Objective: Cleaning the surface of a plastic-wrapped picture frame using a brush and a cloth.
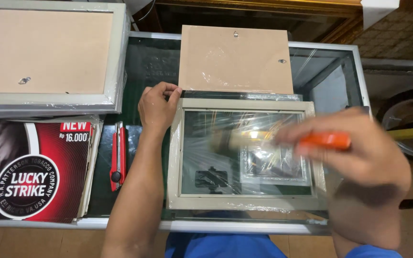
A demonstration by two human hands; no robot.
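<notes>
Our fingers [168, 91] of the left hand [156, 107] are curling over the top left corner of the pale grey rectangular picture frame [244, 105], pinching its edge and holding it flat on the table [331, 71]. The fingers of our right hand [359, 162] are closing around the orange handle of a paintbrush [283, 140], whose wooden ferrule and bristles are showing blurred over the frame's glass, so we cannot tell whether the bristles are touching it. The frame is lying face up in loose clear plastic wrap, just in front of our body, and its glass is reflecting a dark shape.

Just behind the frame a tan rectangular backing board [235, 59] with small metal hangers is resting, touching the frame's far edge. Beside our left forearm a red utility knife [117, 155] is lying on the glass-topped table. Further left a red and black printed cardboard sign [34, 169] is lying, and behind it a larger grey frame turned face down [48, 57] is showing its tan back.
</notes>
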